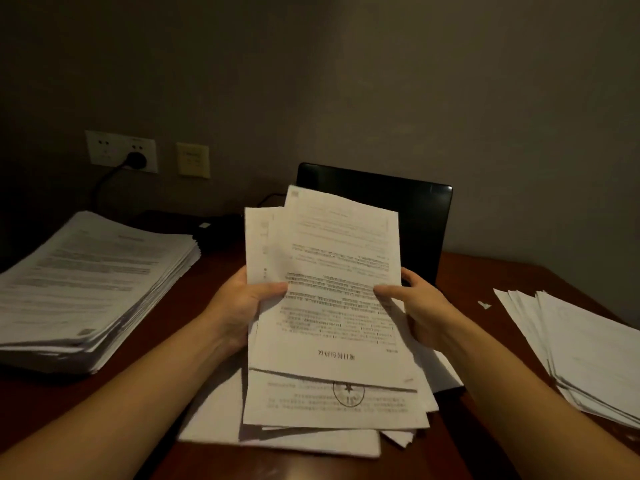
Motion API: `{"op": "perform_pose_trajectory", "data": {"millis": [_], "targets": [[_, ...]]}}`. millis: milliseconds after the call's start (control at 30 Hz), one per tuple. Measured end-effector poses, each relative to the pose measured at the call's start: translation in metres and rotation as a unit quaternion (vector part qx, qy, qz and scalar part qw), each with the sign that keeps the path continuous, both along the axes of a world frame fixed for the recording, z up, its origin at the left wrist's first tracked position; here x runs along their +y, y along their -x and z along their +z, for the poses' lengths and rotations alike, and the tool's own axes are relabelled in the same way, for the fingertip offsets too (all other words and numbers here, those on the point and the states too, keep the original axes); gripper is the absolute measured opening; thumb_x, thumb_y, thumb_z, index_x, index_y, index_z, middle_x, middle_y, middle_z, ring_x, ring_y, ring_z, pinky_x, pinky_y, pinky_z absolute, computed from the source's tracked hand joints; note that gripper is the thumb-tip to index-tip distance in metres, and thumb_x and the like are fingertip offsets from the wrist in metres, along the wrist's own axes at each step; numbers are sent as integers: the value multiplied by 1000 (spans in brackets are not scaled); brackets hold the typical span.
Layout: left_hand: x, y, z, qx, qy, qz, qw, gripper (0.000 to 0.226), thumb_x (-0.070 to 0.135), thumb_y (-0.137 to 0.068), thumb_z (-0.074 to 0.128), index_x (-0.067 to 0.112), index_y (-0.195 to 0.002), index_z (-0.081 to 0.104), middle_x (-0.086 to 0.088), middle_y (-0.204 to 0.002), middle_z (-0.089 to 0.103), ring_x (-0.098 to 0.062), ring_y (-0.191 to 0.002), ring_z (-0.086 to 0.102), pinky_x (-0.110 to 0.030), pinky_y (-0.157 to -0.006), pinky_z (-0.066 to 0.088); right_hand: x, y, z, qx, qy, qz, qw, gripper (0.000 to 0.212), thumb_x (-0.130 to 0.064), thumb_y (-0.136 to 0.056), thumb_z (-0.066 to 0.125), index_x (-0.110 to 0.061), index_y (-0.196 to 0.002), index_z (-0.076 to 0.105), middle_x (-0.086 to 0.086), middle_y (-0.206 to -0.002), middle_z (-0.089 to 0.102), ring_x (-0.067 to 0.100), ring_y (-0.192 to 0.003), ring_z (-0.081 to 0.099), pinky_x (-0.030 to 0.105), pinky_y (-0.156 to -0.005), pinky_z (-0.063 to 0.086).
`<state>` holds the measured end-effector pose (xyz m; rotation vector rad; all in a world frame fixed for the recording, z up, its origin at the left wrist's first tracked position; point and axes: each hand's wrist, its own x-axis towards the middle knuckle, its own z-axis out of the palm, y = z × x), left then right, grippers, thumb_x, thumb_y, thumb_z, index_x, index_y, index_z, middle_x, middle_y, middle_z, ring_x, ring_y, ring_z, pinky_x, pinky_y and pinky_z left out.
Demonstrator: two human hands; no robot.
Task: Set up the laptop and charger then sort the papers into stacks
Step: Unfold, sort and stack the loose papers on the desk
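Fronting a dim wall [346, 81], reddish desk [180, 306] carries laptop [422, 220], papers [93, 282].

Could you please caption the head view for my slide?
A sheaf of papers gripped by the left hand and right hand before the open laptop.

Laptop [420, 220]: lower half hidden by held sheets [329, 306] | left stack [86, 282]: cut off by left edge, print blurred | right stack [588, 344]: cut off by right edge | charger [214, 233]: lost in shadow, shape not made out | left hand [239, 306], right hand [424, 306]: fingers hidden behind sheets
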<state>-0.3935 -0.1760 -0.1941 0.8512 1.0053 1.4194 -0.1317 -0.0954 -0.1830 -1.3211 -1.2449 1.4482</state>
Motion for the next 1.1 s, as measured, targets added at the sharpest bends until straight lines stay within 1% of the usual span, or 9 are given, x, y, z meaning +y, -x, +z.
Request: {"op": "perform_pose_trajectory", "data": {"millis": [100,267,400,467,567,700,800,900,1100], "targets": [[-4,-1,-1,-3,-7,2,1000,41,-7,-90,58,13,-125,61,-15,-115,72,-37,-104,70,-58,-90,54,1,2,22,-45,-19,18,999,95,13,-87,65,-29,-159,19,16,-145,52,33,-104,66,48,-72,61],[3,4,-2,-12,35,66,997,38,-3,-90,62,13,-125,62,-13,-117,72,-34,-108,68,-52,-99,52,3,13,74,-194,-91,18,977,110,11,-86,66,-38,-159,1,15,-146,51,30,-105,66,41,-57,60],[4,14,-2,-12,66,128,989,75,20,-91,71,29,-153,30,-15,-130,62,-34,-107,68,-51,-88,57,2,25,111,-375,-203,80,901,110,0,-91,66,-42,-157,-11,10,-135,57,21,-95,67,36,-70,60],[1,19,2,103,54,215,970,84,40,-91,69,37,-157,16,-9,-153,42,-34,-131,51,-53,-100,47,2,31,120,-458,-248,117,846,106,-3,-94,61,-43,-156,-16,10,-130,61,21,-94,68,40,-77,61],[2,28,18,354,-53,307,882,93,56,-88,64,36,-158,8,2,-166,12,-28,-150,18,-54,-116,28,1,42,129,-545,-273,187,770,109,-4,-95,62,-49,-152,-20,14,-136,60,27,-104,69,46,-89,59],[17,34,47,706,-145,199,664,95,70,-84,57,31,-158,14,6,-166,7,-18,-153,-3,-52,-121,7,-10,64,125,-595,-273,249,714,111,-4,-95,62,-53,-148,-23,13,-136,60,23,-101,70,47,-92,58],[21,20,74,790,-122,52,599,71,68,-86,58,35,-147,43,7,-150,42,-17,-145,28,-46,-114,26,-16,80,118,-628,-315,251,666,115,-7,-95,63,-53,-145,-29,12,-126,65,22,-91,71,41,-86,59],[25,5,79,767,-71,-36,636,47,55,-91,63,27,-129,62,5,-117,66,-14,-103,62,-32,-83,49,-18,92,115,-635,-383,240,626,119,-11,-91,67,-47,-148,-30,5,-112,70,24,-93,66,35,-93,47],[29,2,66,579,-51,-81,810,15,32,-97,63,21,-103,71,0,-93,71,-15,-87,66,-28,-72,48,-20,94,101,-592,-507,200,594,111,-10,-91,62,-42,-152,-25,-1,-103,72,21,-98,64,42,-115,31]]}}
